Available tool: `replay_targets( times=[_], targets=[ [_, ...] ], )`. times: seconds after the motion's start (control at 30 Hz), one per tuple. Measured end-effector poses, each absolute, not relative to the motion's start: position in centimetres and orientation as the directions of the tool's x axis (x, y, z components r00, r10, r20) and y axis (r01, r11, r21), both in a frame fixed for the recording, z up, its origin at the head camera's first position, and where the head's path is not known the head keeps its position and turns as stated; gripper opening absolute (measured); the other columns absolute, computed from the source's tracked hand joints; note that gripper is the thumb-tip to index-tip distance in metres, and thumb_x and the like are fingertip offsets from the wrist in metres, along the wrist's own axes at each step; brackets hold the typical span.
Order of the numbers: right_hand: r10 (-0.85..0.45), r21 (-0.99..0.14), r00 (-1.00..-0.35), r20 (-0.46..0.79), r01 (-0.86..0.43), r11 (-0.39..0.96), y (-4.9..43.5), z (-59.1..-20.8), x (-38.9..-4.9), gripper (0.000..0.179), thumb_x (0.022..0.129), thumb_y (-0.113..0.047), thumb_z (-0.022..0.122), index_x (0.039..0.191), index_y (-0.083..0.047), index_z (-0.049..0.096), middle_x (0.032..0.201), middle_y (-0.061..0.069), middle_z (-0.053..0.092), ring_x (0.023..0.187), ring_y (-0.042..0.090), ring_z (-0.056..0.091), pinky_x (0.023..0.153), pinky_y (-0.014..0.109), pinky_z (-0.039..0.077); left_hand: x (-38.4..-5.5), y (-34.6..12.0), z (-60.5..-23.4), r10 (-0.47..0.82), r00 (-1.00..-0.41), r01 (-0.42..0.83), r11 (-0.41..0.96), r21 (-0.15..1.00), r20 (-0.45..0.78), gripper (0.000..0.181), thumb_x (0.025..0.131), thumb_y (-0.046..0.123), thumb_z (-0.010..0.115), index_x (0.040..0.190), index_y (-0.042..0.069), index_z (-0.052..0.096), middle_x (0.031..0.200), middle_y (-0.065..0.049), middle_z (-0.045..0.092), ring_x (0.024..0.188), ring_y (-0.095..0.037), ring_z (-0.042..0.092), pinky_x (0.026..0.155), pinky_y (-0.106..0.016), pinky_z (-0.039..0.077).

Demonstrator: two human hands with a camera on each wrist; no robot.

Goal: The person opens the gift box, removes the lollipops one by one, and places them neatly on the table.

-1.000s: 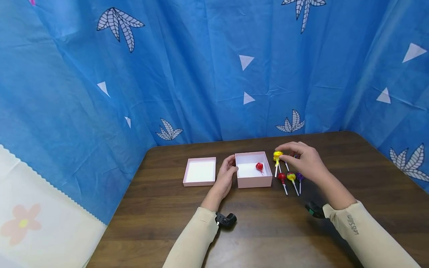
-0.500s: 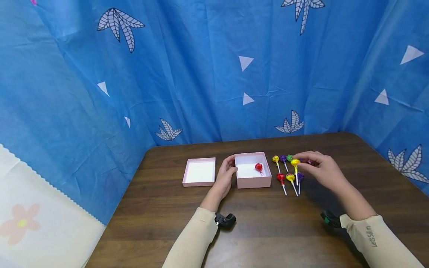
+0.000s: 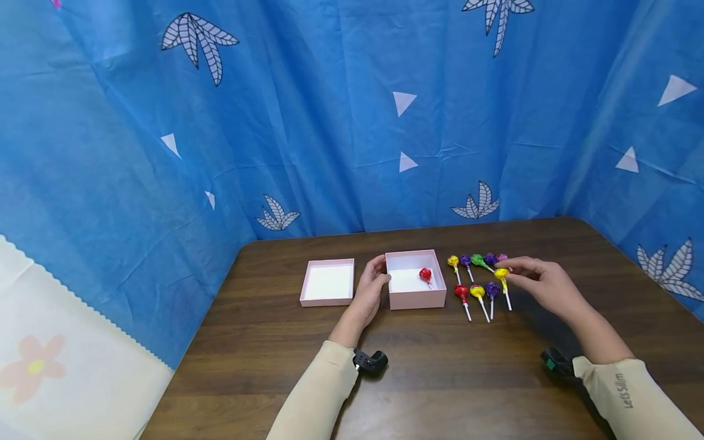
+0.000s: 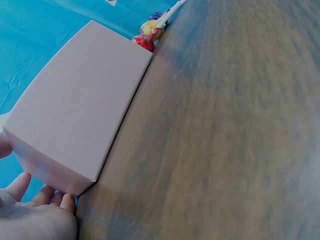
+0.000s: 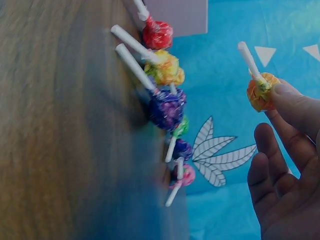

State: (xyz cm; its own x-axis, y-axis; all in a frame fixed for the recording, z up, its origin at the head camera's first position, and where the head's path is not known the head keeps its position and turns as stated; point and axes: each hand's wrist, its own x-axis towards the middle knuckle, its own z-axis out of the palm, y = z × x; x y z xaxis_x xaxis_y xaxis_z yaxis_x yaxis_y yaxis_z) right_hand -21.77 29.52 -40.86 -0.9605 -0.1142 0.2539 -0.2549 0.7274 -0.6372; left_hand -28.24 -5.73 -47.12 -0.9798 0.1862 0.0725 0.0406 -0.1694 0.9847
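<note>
In the head view, my right hand [image 3: 541, 286] pinches a yellow lollipop [image 3: 501, 274] by its wrapped head, above the right end of a front row of lollipops. In the right wrist view the stick of this yellow lollipop [image 5: 262, 92] points away from the thumb. My left hand [image 3: 367, 290] holds the left side of an uncovered pink box [image 3: 417, 299], thumb at the rim and fingers along the outer wall. Inside the box lies a red lollipop [image 3: 425, 274]. The front row has a red lollipop [image 3: 461, 291], a yellow-red lollipop [image 3: 477, 291] and a purple lollipop [image 3: 492, 290].
Behind them runs a second row with a yellow lollipop [image 3: 453, 261], a green lollipop [image 3: 477, 260], a pink lollipop [image 3: 502, 257] and purple ones. Left of the box lies its pink lid [image 3: 327, 302], white inside facing up. A blue curtain [image 3: 352, 122] hangs behind the wooden table [image 3: 429, 379].
My right hand has carried the yellow lollipop rightward and slightly toward me, from beside the back row's left end to the front row's right end. The left hand and box have stayed put.
</note>
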Motion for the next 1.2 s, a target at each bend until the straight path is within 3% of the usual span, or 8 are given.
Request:
replay_targets(
  times=[0.17,0.3,0.5,0.7,0.77,0.87,0.97,1.2],
  targets=[
    [-0.102,-0.631,-0.973,0.208,-0.213,0.746,30.1,-41.8,-22.1,0.034,0.099,-0.033,0.061,0.125,-0.013,0.069,0.116,0.017,0.068,0.082,0.017,0.052,0.061,0.023,0.047,-28.3,-5.6,-47.1,0.185,-0.981,0.03,-0.167,0.985,0.061,0.055,0.096,0.002,0.047,0.149,0.005,0.035,0.156,-0.016,0.034,0.145,-0.031,0.03,0.125,-0.047,0.023],
    [-0.11,-0.621,-0.98,0.167,-0.191,0.76,30.9,-42.7,-22.4,0.035,0.1,-0.031,0.06,0.126,-0.011,0.068,0.102,0.014,0.067,0.076,0.016,0.048,0.056,0.025,0.04,-28.3,-5.5,-47.0,0.184,-0.981,0.035,-0.161,0.986,0.065,0.055,0.096,0.003,0.047,0.149,0.005,0.035,0.157,-0.016,0.034,0.146,-0.031,0.03,0.125,-0.048,0.023],
    [-0.124,-0.634,-0.986,0.11,-0.165,0.755,31.7,-43.7,-22.9,0.037,0.1,-0.031,0.059,0.128,-0.008,0.067,0.103,0.017,0.067,0.075,0.015,0.049,0.057,0.026,0.039,-28.2,-5.6,-46.9,0.183,-0.981,0.042,-0.16,0.986,0.072,0.055,0.096,0.003,0.047,0.149,0.005,0.035,0.156,-0.017,0.034,0.145,-0.032,0.03,0.125,-0.048,0.023],
    [-0.108,-0.648,-0.993,0.048,-0.113,0.753,31.8,-44.3,-23.1,0.037,0.099,-0.025,0.062,0.13,-0.006,0.065,0.079,0.007,0.057,0.066,0.016,0.049,0.055,0.027,0.042,-28.1,-5.7,-47.0,0.186,-0.98,0.035,-0.156,0.987,0.065,0.055,0.096,0.004,0.047,0.15,0.006,0.035,0.158,-0.016,0.033,0.147,-0.031,0.029,0.125,-0.048,0.022],
    [-0.099,-0.663,-0.994,0.037,-0.098,0.743,31.9,-44.6,-23.1,0.037,0.098,-0.024,0.062,0.13,-0.005,0.065,0.085,0.01,0.06,0.067,0.017,0.05,0.055,0.027,0.044,-28.1,-5.6,-47.1,0.186,-0.98,0.036,-0.155,0.987,0.065,0.055,0.096,0.004,0.047,0.15,0.006,0.035,0.158,-0.016,0.032,0.147,-0.032,0.028,0.125,-0.049,0.022],
    [-0.088,-0.679,-0.996,0.012,-0.073,0.73,31.9,-44.9,-23.2,0.038,0.098,-0.025,0.062,0.13,-0.005,0.065,0.108,0.021,0.064,0.071,0.018,0.052,0.057,0.027,0.046,-28.2,-5.6,-47.1,0.182,-0.981,0.034,-0.156,0.987,0.063,0.055,0.096,0.004,0.047,0.15,0.006,0.035,0.158,-0.015,0.033,0.147,-0.031,0.028,0.125,-0.048,0.021],
    [-0.085,-0.684,-0.996,-0.008,-0.057,0.727,31.9,-45.2,-23.3,0.038,0.098,-0.026,0.063,0.129,-0.005,0.065,0.129,0.029,0.058,0.074,0.019,0.052,0.059,0.028,0.046,-28.2,-5.6,-47.3,0.181,-0.982,0.028,-0.153,0.988,0.056,0.055,0.096,0.005,0.048,0.15,0.007,0.036,0.159,-0.014,0.033,0.147,-0.03,0.028,0.126,-0.047,0.021],
    [-0.08,-0.681,-0.997,-0.013,-0.049,0.731,31.9,-45.2,-23.4,0.037,0.098,-0.024,0.061,0.13,-0.007,0.065,0.134,0.03,0.056,0.078,0.022,0.052,0.06,0.027,0.046,-28.4,-5.6,-47.5,0.175,-0.981,0.05,-0.163,0.985,0.078,0.056,0.094,0.003,0.048,0.149,0.003,0.036,0.158,-0.017,0.033,0.147,-0.033,0.028,0.125,-0.049,0.021]
  ],
)
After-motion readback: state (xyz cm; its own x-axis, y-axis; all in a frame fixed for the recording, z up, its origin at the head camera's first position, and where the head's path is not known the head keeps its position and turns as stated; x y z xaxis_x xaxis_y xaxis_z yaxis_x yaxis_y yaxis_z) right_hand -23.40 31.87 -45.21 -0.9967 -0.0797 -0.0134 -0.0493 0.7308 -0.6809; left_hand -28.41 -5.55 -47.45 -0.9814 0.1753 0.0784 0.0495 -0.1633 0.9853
